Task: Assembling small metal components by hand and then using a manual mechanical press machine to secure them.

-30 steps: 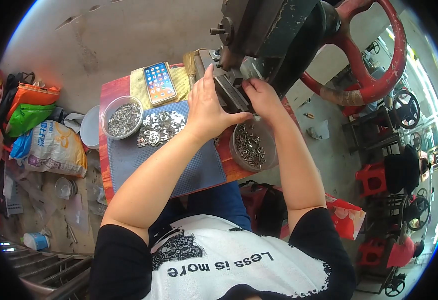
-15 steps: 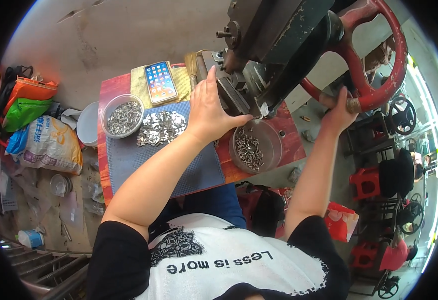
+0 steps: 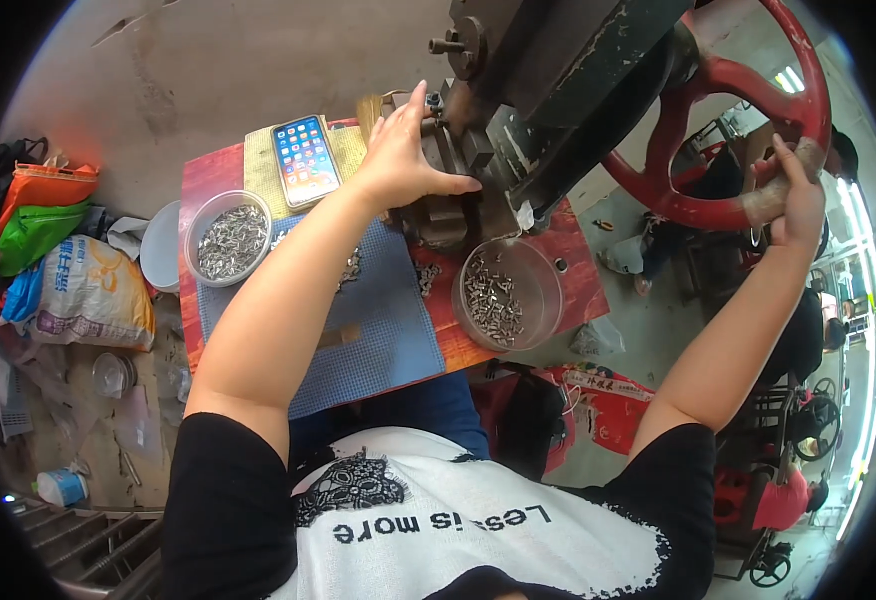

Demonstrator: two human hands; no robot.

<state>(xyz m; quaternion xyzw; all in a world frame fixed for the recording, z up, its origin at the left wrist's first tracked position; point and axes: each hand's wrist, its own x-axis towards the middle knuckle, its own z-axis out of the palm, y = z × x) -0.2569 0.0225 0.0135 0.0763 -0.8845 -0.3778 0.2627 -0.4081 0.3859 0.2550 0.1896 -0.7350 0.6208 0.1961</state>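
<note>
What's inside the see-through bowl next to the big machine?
The clear bowl holds a loose pile of small silvery metal parts, heaped toward its left side. The rest of its bottom looks bare. What lies under the pile is covered.

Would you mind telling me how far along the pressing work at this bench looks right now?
Done: the round bowl below the press holds a modest layer of small metal pieces. In hand: the left hand rests at the press die, and the right hand grips the red handwheel. Left: the clear bowl beside the phone is full of metal pieces, with more loose on the blue mat.
</note>
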